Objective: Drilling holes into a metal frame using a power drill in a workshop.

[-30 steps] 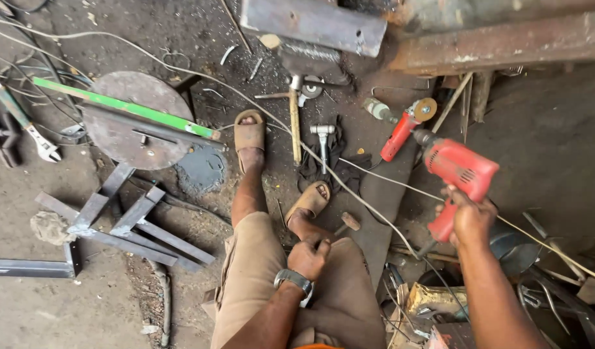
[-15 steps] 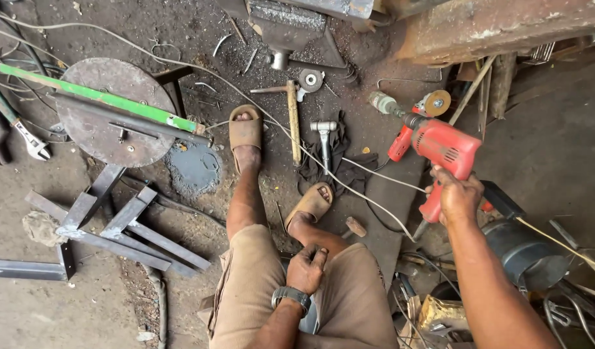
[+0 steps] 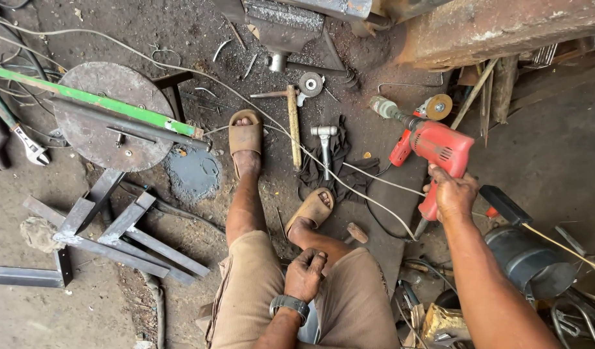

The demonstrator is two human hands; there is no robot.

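the right hand (image 3: 454, 194) is wrapped tight around the handle of a red power drill (image 3: 432, 150) and holds it up off the ground, over the right side of the dirt floor (image 3: 556, 161). the drill's nose points up and to the left, toward a small round grinding disc (image 3: 438, 106) lying just beside its tip. a thin pale cord (image 3: 349, 181) runs across the floor under the drill.

the left hand (image 3: 305, 273) rests on the person's knee, fingers curled in a loose fist — it holds nothing that can be seen. a dark watch (image 3: 290, 304) sits on that wrist.

both feet wear brown sandals. the left foot (image 3: 246, 139) is stretched out far, the other foot (image 3: 312, 210) is tucked in close. between them and the drill lie a wood-handled hammer (image 3: 293, 126) and a metal hammer (image 3: 324, 145), side by side, the metal one on a dark cloth (image 3: 339, 161).

toward the left side of the floor stands a round metal plate (image 3: 110, 116) with a green bar (image 3: 97, 103) across it, and below it some gray steel bars (image 3: 104, 229). a wrench (image 3: 16, 129) lies near the left edge.
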